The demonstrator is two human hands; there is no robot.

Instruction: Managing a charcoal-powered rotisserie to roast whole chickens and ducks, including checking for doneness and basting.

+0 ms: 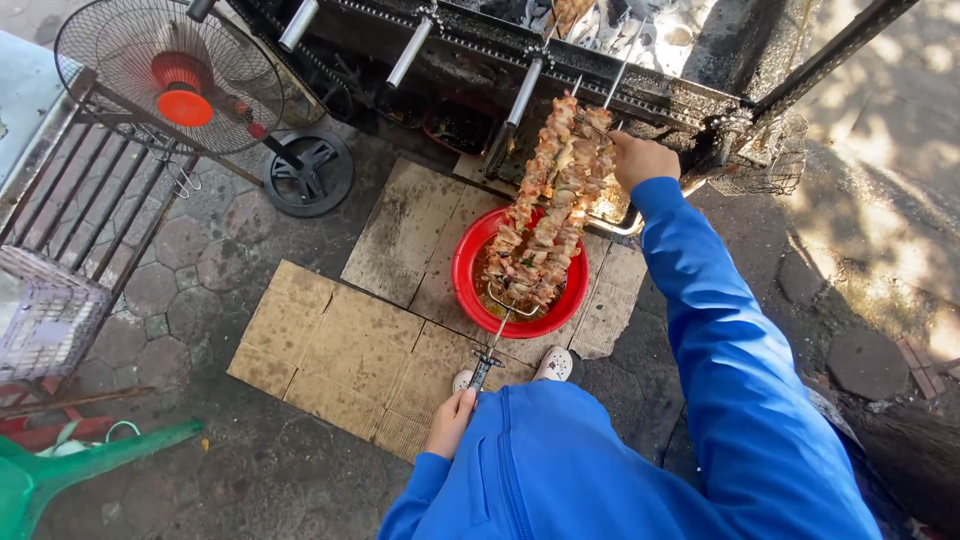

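Both hands' fingers clamp a long meat-packed skewer, glistening pink-brown chunks, tilted over a red basin: left hand at its handle, right hand at the tip.

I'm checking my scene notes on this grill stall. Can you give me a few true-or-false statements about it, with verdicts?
1. The left hand grips the skewer handle. True.
2. The right hand rests on the fan. False: it holds the skewer's upper end by the grill.
3. The basin under the meat is red. True.
4. The basin sits on bare paving. False: it sits on cardboard.
5. The fan's hub is orange-red. True.
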